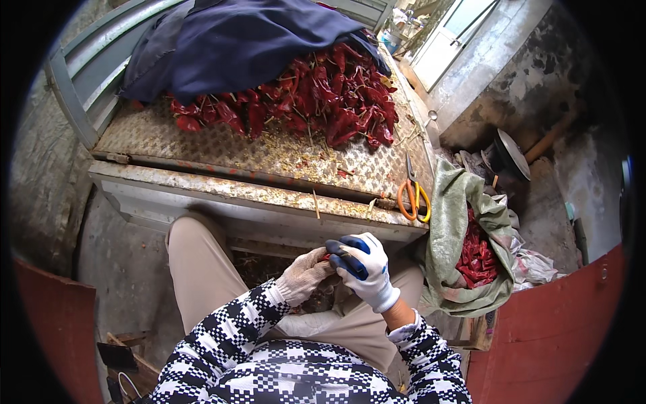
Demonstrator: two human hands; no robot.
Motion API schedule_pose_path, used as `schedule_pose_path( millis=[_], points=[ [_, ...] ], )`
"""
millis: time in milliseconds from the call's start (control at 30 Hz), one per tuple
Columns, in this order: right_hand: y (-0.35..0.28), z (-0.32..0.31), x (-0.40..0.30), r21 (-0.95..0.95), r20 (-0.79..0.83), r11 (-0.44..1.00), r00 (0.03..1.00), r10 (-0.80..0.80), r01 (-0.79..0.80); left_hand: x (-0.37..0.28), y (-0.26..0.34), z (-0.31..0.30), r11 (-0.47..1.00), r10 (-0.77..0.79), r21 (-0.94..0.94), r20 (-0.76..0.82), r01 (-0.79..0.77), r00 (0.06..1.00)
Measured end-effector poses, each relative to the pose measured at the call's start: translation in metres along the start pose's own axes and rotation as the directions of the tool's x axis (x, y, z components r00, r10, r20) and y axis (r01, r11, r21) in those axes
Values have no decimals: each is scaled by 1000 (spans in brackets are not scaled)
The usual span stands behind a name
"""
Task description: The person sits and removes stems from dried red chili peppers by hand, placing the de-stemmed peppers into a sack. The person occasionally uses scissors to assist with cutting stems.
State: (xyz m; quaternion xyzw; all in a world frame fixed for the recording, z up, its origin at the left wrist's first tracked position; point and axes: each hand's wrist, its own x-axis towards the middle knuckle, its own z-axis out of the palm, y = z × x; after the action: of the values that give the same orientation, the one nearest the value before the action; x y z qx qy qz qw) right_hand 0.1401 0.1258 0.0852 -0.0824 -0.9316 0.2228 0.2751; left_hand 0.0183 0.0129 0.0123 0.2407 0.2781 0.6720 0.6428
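Note:
Over my lap, both gloved hands meet at a dried red chili pepper (pixel 324 257), of which only a small red part shows. My left hand (pixel 304 276), in a beige knit glove, is closed around it. The curled fingers of my right hand (pixel 364 268), in a white glove with blue-coated fingertips, close on it from the other side; they hide most of it. Ahead, a heap of dried red chilies (pixel 323 96) lies on a rusty metal platform (pixel 242 151). Scissors with orange and yellow handles (pixel 414 194) rest at the platform's right front corner.
Dark blue cloth (pixel 237 45) covers the back of the heap. To my right stands a green woven sack (pixel 444 242), its mouth rolled down, with red chilies (pixel 477 257) inside. Seeds and stem bits litter the platform. Red panels (pixel 550 328) flank me; a dark pot (pixel 507 156) sits by the wall.

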Motion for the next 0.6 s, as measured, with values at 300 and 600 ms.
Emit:
schedule_pose_path(
  millis=[300, 600],
  points=[
    [1, 19, -11, 727, 173, 519, 851, 495, -450, -9, 8, 4, 994, 24, 107, -21, -22, 1000],
    [-2, 28, -15, 832, 406, 1, 609, 682, -555, -12, 6, 5, 666, 315, 672, 139, -323, 939]
  ],
)
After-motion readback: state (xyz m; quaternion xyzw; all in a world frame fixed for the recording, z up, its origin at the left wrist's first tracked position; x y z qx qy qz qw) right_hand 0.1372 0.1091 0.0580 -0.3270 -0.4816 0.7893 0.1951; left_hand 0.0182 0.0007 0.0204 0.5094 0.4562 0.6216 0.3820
